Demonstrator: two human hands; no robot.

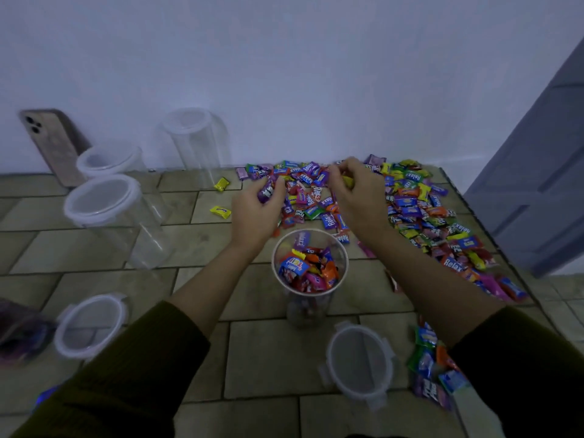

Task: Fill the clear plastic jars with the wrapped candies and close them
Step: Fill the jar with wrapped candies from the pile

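An open clear jar (309,298) stands in front of me, filled with wrapped candies nearly to its rim. Beyond it a wide pile of wrapped candies (420,213) spreads to the right across the tiled surface. My left hand (256,210) grips a few candies at the pile's left edge, a purple one showing between its fingers. My right hand (357,197) is curled over the pile and holds candies, a yellow one visible. Two loose lids lie near me: one lid (90,325) at the left, another lid (360,361) at the right.
Three empty closed jars stand at the left: a large jar (107,213), a smaller jar (110,159) and a tall jar (196,143). A phone (53,143) leans on the wall. Two yellow candies (221,197) lie apart. More candies (433,365) sit near right; a door (537,184) is right.
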